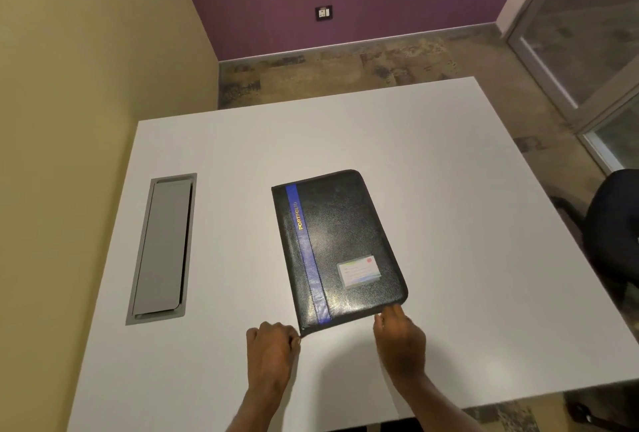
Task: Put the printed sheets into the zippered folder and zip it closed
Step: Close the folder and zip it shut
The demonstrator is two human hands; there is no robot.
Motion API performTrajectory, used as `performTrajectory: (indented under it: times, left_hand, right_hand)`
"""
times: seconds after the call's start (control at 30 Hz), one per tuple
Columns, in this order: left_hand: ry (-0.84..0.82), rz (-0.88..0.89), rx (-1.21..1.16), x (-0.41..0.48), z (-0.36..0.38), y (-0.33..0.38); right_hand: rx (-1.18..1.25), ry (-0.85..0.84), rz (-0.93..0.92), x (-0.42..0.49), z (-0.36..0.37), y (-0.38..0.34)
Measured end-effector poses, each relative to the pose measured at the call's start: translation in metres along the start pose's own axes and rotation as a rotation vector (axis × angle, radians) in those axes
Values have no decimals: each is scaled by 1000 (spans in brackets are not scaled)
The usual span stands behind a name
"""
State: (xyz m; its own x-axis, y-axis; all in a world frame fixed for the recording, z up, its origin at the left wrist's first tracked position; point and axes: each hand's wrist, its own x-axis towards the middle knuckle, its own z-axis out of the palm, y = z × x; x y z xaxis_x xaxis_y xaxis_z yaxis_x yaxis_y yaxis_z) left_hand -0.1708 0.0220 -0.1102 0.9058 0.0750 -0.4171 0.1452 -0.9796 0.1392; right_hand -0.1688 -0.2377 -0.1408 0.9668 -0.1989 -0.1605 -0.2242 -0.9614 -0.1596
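A black zippered folder (pixel 345 241) lies closed and flat on the white table (pixel 466 224). It has a blue stripe with gold "PORTFOLIO" lettering and a small card in a clear pocket. My left hand (pixel 271 345) is at the folder's near left corner, fingers pinched together on what looks like the zipper pull. My right hand (pixel 399 338) rests at the near edge, fingertips touching the folder's near right corner. No printed sheets are visible.
A grey cable hatch (pixel 162 248) is set into the table on the left. A dark office chair (pixel 612 224) stands past the table's right edge. A yellow wall runs along the left, a purple wall behind.
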Motion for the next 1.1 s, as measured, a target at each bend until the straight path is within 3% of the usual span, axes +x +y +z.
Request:
performTrajectory:
  times: [0.17, 0.37, 0.53, 0.7, 0.83, 1.1]
  left_hand:
    - [18, 19, 66, 2, -2, 1]
    - [72, 60, -7, 2, 0, 4]
    - [117, 318, -108, 13, -10, 53]
    - [-94, 519, 35, 36, -22, 147]
    - [-148, 630, 155, 59, -13, 204]
    - [-198, 580, 180, 87, -2, 227]
  right_hand:
    - [59, 89, 90, 18, -9, 38]
    - [177, 20, 13, 33, -24, 60]
    - [253, -94, -76, 40, -31, 64]
    - [444, -170, 29, 45, -27, 76]
    - [464, -246, -31, 52, -33, 86]
    - [385, -229, -69, 60, -19, 92]
